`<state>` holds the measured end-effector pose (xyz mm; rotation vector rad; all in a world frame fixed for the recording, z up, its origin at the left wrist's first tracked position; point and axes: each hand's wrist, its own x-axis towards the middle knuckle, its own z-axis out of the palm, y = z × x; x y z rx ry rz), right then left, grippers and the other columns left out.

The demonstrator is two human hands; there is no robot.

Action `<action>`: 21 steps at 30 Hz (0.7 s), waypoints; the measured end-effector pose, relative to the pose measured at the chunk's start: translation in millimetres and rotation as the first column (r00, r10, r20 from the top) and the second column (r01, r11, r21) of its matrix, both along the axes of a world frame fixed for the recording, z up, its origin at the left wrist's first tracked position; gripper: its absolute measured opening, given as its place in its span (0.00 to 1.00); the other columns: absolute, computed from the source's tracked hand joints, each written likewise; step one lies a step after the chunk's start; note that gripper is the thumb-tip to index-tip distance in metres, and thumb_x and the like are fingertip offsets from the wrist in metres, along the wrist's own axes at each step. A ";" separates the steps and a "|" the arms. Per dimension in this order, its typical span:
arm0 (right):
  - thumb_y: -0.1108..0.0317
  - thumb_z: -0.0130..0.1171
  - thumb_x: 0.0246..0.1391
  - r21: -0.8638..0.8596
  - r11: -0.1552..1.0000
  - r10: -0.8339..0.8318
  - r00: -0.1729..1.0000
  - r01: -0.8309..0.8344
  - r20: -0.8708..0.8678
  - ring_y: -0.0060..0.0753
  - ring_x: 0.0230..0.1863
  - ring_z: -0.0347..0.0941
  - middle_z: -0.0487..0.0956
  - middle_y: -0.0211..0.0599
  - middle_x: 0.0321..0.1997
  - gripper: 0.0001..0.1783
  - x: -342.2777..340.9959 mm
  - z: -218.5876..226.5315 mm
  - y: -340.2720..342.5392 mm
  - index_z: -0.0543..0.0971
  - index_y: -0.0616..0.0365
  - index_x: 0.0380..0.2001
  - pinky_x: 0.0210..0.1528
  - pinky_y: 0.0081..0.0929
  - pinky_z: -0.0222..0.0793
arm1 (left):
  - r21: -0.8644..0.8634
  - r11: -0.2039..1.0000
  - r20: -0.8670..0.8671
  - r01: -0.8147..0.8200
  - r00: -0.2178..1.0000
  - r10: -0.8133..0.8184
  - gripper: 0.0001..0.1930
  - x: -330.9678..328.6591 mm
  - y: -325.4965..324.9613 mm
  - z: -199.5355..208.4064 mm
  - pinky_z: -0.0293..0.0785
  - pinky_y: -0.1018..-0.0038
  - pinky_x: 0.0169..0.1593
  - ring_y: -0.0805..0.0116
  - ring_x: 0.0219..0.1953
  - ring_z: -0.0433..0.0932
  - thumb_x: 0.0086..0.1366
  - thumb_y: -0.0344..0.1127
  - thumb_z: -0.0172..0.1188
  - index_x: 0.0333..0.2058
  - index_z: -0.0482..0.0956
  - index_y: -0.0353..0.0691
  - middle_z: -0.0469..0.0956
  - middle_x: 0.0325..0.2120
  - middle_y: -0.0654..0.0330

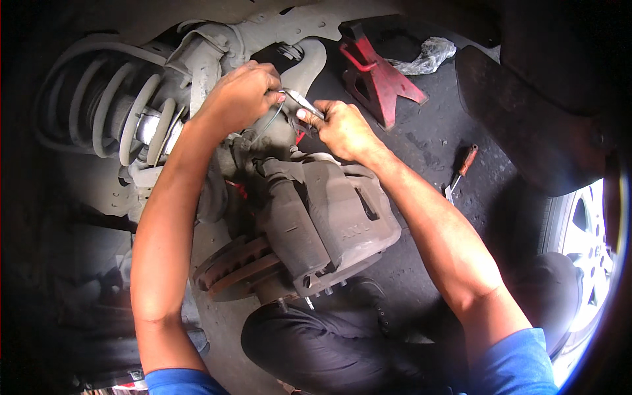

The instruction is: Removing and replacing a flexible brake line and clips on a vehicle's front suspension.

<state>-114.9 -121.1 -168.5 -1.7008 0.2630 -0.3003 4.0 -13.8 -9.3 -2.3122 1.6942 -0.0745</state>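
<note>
My left hand is closed in a pinch above the brake assembly, by the tip of a silver hand tool. A thin pale wire runs down from its fingertips toward the knuckle area. My right hand grips the tool, its thumb lying along it; the tool's exact kind is partly hidden by the fingers. Below both hands sits a dusty grey brake caliper, over a rusty brake disc.
A coil spring around a shock absorber lies left of my left forearm. On the dark floor stand a red jack stand, crumpled clear plastic and a brown-handled tool. A wheel is at the right; my bent leg is below.
</note>
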 end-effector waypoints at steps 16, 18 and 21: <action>0.39 0.56 0.67 -0.007 1.000 0.027 0.989 -0.028 -0.143 0.60 0.50 0.80 0.84 0.58 0.41 0.32 12.5 -18.2 -7.4 0.84 0.63 0.46 0.54 0.46 0.74 | -0.024 0.999 0.110 -0.039 0.993 0.042 0.13 -13.1 13.1 -15.1 0.74 0.56 0.53 0.44 0.44 0.80 0.65 0.40 0.66 0.39 0.87 0.35 0.85 0.37 0.48; 0.38 0.56 0.66 0.055 0.994 0.095 0.989 -0.089 -0.110 0.54 0.47 0.82 0.85 0.55 0.39 0.33 12.1 -22.1 -7.2 0.85 0.63 0.45 0.53 0.43 0.74 | 0.057 0.977 0.090 -0.204 0.976 0.198 0.14 -13.6 14.1 -9.8 0.74 0.56 0.55 0.44 0.48 0.79 0.65 0.40 0.67 0.42 0.87 0.35 0.84 0.41 0.48; 0.37 0.57 0.65 0.174 0.969 0.193 0.976 -0.173 -0.104 0.44 0.44 0.82 0.85 0.50 0.36 0.34 9.7 -25.0 -5.5 0.85 0.62 0.47 0.53 0.39 0.73 | 0.090 0.971 0.116 -0.222 0.971 0.211 0.14 -15.6 15.2 -9.5 0.73 0.56 0.55 0.45 0.49 0.79 0.66 0.38 0.66 0.44 0.86 0.34 0.84 0.42 0.46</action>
